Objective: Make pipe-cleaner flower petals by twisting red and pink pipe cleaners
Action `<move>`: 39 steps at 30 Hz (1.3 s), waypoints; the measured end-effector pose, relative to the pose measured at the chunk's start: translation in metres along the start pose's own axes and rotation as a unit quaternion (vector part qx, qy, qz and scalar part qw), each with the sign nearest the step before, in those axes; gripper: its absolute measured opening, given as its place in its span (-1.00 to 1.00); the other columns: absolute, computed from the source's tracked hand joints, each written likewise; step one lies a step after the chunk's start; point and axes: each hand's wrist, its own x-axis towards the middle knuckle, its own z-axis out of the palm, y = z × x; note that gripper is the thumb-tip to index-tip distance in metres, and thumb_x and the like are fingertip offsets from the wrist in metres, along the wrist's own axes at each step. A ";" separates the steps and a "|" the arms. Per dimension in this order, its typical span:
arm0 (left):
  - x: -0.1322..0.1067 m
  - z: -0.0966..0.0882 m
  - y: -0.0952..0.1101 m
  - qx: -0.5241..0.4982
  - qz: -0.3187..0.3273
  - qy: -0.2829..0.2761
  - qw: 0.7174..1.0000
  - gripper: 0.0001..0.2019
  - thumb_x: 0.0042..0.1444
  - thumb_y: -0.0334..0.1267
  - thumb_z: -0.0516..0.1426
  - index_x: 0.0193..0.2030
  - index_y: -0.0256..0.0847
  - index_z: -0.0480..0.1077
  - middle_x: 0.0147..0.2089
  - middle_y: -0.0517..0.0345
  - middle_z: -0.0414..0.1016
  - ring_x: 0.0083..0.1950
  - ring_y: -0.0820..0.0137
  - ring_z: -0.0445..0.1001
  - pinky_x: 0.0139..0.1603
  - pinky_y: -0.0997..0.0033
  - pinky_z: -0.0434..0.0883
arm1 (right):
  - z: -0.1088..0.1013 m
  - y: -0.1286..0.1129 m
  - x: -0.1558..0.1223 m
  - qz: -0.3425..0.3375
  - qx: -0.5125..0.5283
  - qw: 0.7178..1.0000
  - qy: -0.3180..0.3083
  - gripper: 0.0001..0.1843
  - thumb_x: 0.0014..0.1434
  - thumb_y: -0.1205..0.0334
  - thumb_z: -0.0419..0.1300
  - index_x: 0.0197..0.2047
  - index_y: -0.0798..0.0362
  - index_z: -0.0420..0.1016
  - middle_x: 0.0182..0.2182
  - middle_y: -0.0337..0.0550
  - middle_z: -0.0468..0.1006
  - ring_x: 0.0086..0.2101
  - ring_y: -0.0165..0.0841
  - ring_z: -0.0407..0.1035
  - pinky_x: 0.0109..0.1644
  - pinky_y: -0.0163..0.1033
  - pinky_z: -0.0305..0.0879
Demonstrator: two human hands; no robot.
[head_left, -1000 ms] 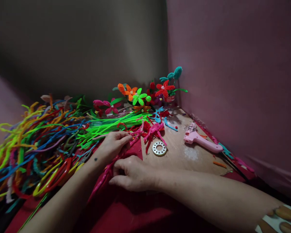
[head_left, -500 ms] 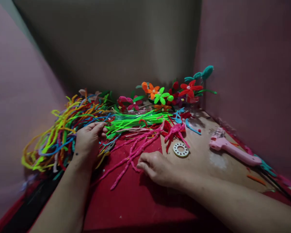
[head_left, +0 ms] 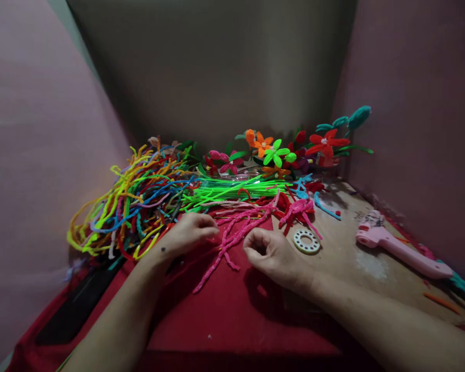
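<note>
My left hand [head_left: 191,233] hovers over the pink twisted pipe cleaners [head_left: 238,232], its fingers curled together and pointing right. Whatever its fingertips hold is too small or hidden to name. Just right of those stems, my right hand [head_left: 273,254] has thumb and index finger bent into a ring and pressed together at the tips; I cannot make out anything between them. The two hands are apart. Behind them lies a bundle of bright green pipe cleaners [head_left: 232,190]. A white ring with holes [head_left: 307,241] sits beyond my right wrist.
At left is a large heap of mixed-colour pipe cleaners [head_left: 116,206], near a dark flat object [head_left: 77,305]. Pipe-cleaner flowers [head_left: 275,153] stand along the back. A pink glue gun [head_left: 403,248] lies on the brown board [head_left: 341,263] at right. Red cloth [head_left: 217,320] covers the front.
My left hand has left the green pipe cleaners and come right and closer to my right hand. My right hand's fingers now form a rounder ring. The whole view has shifted sideways.
</note>
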 end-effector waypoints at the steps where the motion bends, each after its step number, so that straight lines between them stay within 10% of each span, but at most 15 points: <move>1: 0.000 0.005 0.002 0.065 0.021 -0.031 0.997 -0.84 -0.11 -0.18 0.13 -0.51 -0.22 0.46 -0.59 0.24 0.35 -0.54 0.50 0.23 -0.54 0.54 0.11 | 0.000 0.001 0.001 0.001 0.000 1.000 0.003 -0.95 -0.04 0.41 0.04 -0.48 0.11 0.29 -0.56 -0.27 0.33 -0.53 -0.51 0.21 -0.46 -0.40 0.14; 6: -0.001 0.015 -0.003 0.260 0.074 -0.060 0.961 -0.90 -0.15 -0.30 0.10 -0.58 -0.18 0.43 -0.60 0.22 0.34 -0.55 0.48 0.17 -0.53 0.47 -0.01 | 0.001 0.004 0.001 0.015 -0.051 0.998 -0.017 -0.93 -0.06 0.43 0.03 -0.48 0.10 0.29 -0.59 -0.29 0.32 -0.56 -0.52 0.18 -0.49 -0.40 0.09; 13: -0.008 -0.007 -0.002 0.208 0.046 -0.061 0.975 -0.83 -0.07 -0.23 0.04 -0.59 -0.21 0.31 -0.60 0.27 0.22 -0.53 0.49 0.11 -0.50 0.51 0.04 | 0.001 0.000 0.001 0.017 -0.087 0.995 -0.038 -0.87 -0.11 0.48 0.02 -0.48 0.12 0.35 -0.60 -0.30 0.35 -0.56 -0.53 0.19 -0.48 -0.40 0.08; 20: -0.022 -0.011 0.024 0.138 0.074 -0.083 0.984 -0.80 0.02 -0.18 0.02 -0.54 -0.21 0.25 -0.54 0.27 0.19 -0.48 0.49 0.12 -0.46 0.56 0.11 | -0.003 -0.002 0.008 0.182 0.185 0.963 -0.069 -0.70 0.05 0.23 0.12 -0.14 0.15 0.40 -0.60 -0.30 0.40 -0.67 -0.56 0.18 -0.62 -0.43 0.07; 32: -0.008 0.031 0.055 0.070 0.134 0.025 0.988 -0.78 0.09 -0.16 -0.01 -0.45 -0.21 0.32 -0.51 0.24 0.23 -0.45 0.48 0.16 -0.44 0.55 0.14 | -0.030 -0.011 0.024 0.083 0.494 0.861 0.086 -0.87 0.02 0.22 0.22 -0.40 0.12 0.50 -0.46 -0.17 0.53 -0.36 -0.41 0.40 -0.15 -0.23 0.28; 39: -0.010 0.031 0.057 -0.042 0.103 -0.005 0.994 -0.77 0.06 -0.14 0.05 -0.49 -0.24 0.30 -0.54 0.26 0.21 -0.49 0.52 0.14 -0.49 0.55 0.12 | -0.040 -0.018 0.026 0.081 0.527 0.838 0.118 -0.85 0.15 0.24 0.11 -0.37 0.10 0.46 -0.51 -0.20 0.51 -0.37 -0.40 0.44 -0.05 -0.13 0.30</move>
